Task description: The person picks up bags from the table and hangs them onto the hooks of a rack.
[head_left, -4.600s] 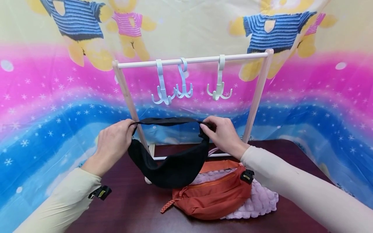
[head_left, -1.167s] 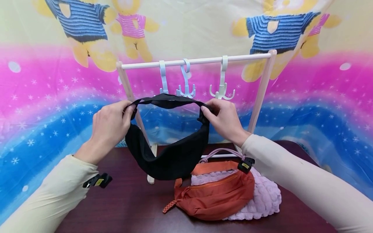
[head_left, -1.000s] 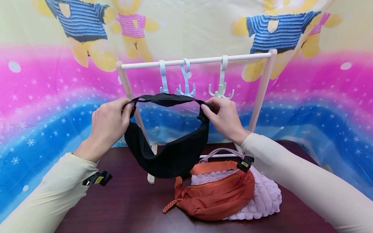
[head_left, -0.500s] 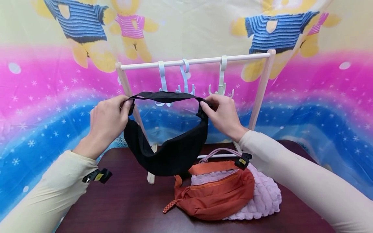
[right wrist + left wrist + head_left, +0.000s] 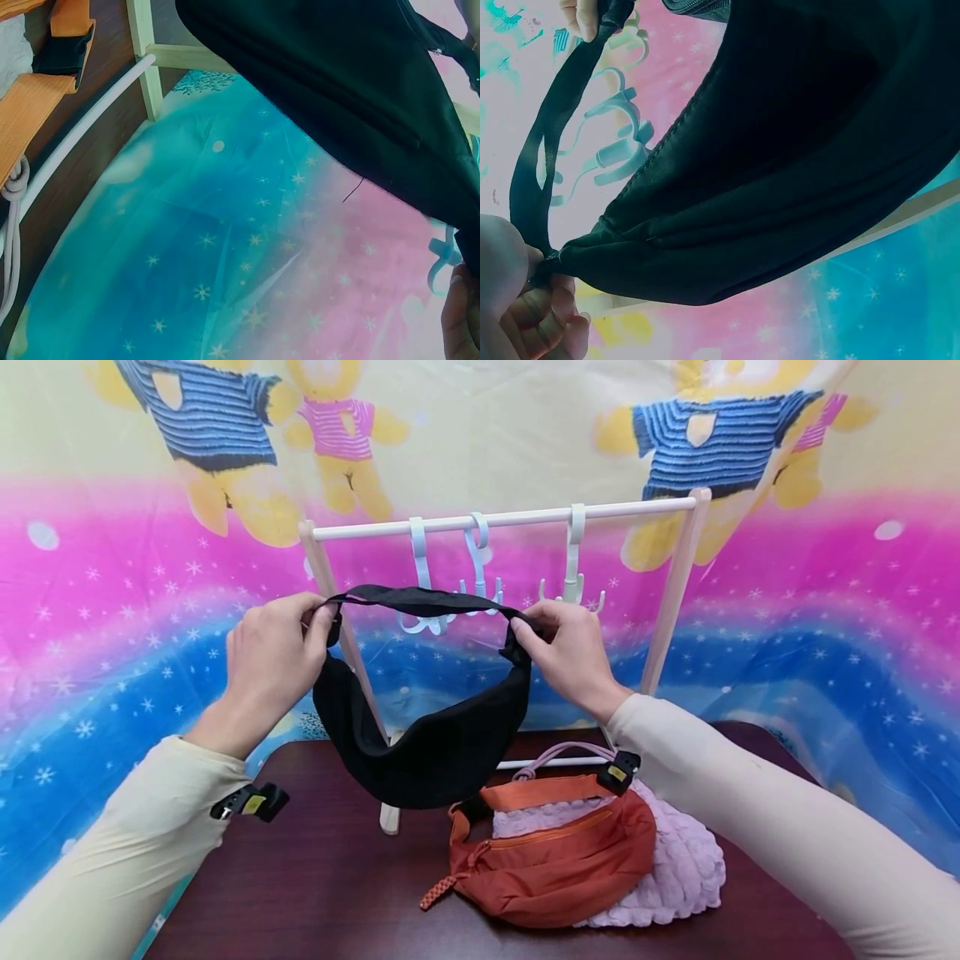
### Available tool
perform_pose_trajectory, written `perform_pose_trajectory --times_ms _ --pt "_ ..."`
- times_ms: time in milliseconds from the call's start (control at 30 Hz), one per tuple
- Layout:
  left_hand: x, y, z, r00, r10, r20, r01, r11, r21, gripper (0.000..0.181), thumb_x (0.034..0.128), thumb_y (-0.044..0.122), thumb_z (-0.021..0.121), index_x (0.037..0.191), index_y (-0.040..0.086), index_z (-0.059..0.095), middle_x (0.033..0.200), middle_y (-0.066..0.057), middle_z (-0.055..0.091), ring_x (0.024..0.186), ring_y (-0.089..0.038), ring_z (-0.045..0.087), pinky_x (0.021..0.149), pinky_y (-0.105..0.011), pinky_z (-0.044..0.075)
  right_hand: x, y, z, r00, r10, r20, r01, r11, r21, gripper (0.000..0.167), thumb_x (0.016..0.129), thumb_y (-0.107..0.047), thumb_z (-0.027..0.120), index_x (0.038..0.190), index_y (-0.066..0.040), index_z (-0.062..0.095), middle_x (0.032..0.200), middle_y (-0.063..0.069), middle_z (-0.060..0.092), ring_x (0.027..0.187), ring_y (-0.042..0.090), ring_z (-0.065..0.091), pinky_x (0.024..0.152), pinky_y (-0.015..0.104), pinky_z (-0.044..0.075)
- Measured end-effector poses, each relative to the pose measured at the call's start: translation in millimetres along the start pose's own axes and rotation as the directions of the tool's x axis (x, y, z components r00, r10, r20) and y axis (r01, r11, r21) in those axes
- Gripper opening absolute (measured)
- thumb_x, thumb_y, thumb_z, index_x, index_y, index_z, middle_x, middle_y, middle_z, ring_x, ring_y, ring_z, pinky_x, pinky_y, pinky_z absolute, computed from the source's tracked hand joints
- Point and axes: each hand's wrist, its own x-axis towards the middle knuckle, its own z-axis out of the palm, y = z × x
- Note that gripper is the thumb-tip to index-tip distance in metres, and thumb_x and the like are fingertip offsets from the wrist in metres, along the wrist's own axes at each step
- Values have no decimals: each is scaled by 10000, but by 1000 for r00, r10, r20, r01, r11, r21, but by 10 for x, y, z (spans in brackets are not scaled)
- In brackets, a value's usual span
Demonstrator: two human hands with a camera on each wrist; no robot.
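Observation:
A black waist bag (image 5: pixel 427 768) hangs in the air in front of the rack, its pouch sagging below the strap. At the strap's left end, my left hand (image 5: pixel 273 656) pinches it between thumb and fingers. My right hand (image 5: pixel 573 652) pinches the opposite end the same way, so the strap bows across between them. Behind the strap are two pale blue hooks (image 5: pixel 419 556), partly covered by it, and a whitish hook (image 5: pixel 574 552) near my right hand. In the left wrist view the dark pouch (image 5: pixel 780 165) fills much of the frame.
A wooden rack (image 5: pixel 525 516) with a white top bar stands on the dark table (image 5: pixel 315 877). An orange waist bag (image 5: pixel 555 872) lies over a fluffy pink bag (image 5: pixel 690 864) at front right. A printed cloth (image 5: pixel 112 635) closes off the back.
Over the several seconds, both hands have lifted the black waist bag toward hook height. In the last second it has risen slightly and drifted left. The orange and pink bags lie still.

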Motion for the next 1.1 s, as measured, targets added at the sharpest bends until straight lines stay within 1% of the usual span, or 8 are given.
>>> perform_pose_trajectory --times_ms 167,367,600,800,1100 --pt "21 -5 -10 1000 -13 -3 13 1000 -13 298 1044 247 550 1079 36 758 883 -201 751 663 -322 620 487 -365 373 -2 -23 27 1000 6 -2 -6 1000 11 169 978 -159 676 1034 -15 744 910 130 765 728 196 667 690 327 529" --pt "50 -7 -17 1000 -27 -8 27 999 -26 306 1046 253 546 1082 35 758 879 -201 746 678 -323 608 502 -367 373 14 -51 32 1000 20 -5 -20 1000 9 173 981 -169 673 1045 -24 743 911 124 764 719 195 642 675 328 514" --pt "61 -14 -24 999 -51 1 51 998 -19 317 1049 261 538 1102 33 752 887 -204 739 701 -326 595 527 -384 381 48 -45 78 1000 14 0 -14 1000 2 169 982 -159 669 1037 -16 740 906 130 764 718 198 643 677 325 515" --pt "76 -30 -23 998 -63 7 63 998 -18 325 1051 271 534 1111 38 753 889 -206 743 699 -337 603 514 -374 372 78 -40 114 1000 10 -2 -10 1000 -3 172 985 -157 664 1029 -10 740 905 140 765 721 206 655 692 317 515" --pt "98 -43 -21 997 -78 21 78 997 -5 337 1055 288 523 1119 47 750 912 -200 743 753 -347 619 544 -401 398 99 -46 131 999 34 -4 -34 999 -8 184 989 -166 659 1046 -11 741 917 142 765 740 216 673 717 324 535"
